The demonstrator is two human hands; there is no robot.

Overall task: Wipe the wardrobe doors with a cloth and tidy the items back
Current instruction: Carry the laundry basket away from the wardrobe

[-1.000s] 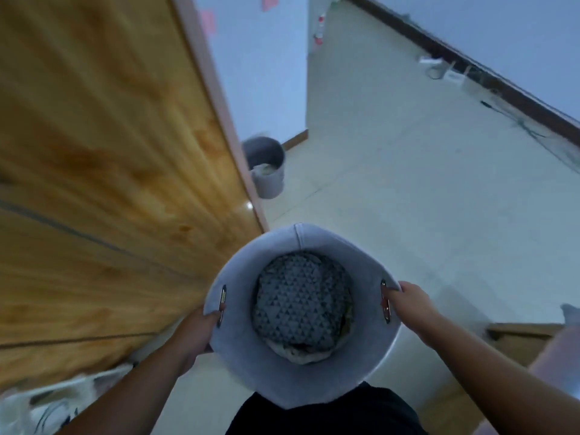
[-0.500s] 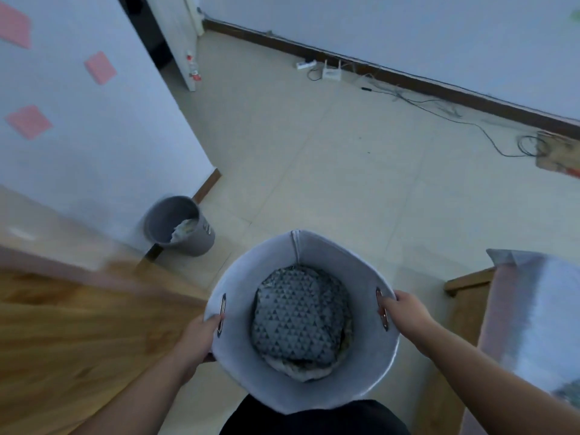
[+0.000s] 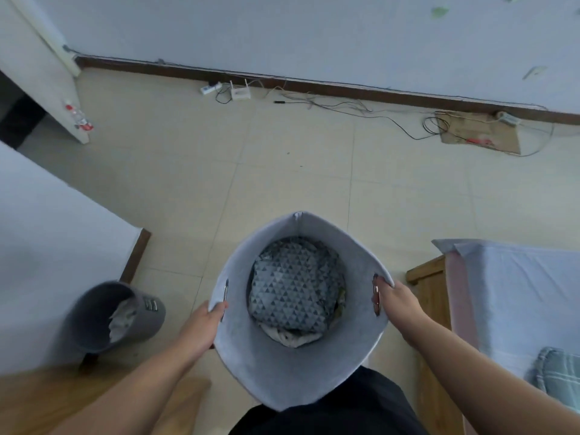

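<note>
I carry a light grey felt basket (image 3: 282, 368) in front of my body, above the tiled floor. My left hand (image 3: 201, 328) grips its left handle slot and my right hand (image 3: 397, 301) grips the right one. Inside lies a grey cloth with a triangle pattern (image 3: 295, 291) on top of a pale fabric (image 3: 293, 337). A strip of the wooden wardrobe (image 3: 47, 400) shows at the lower left.
A grey waste bin (image 3: 94, 318) with paper stands at the left by a white wall. A bed with a wooden frame (image 3: 430, 287) and pale sheet is at the right. Cables, a router (image 3: 241, 93) and a cardboard piece (image 3: 480, 136) lie along the far baseboard.
My view has swung right, away from the wardrobe toward the open floor and far wall. The basket stays in both hands, held the same way.
</note>
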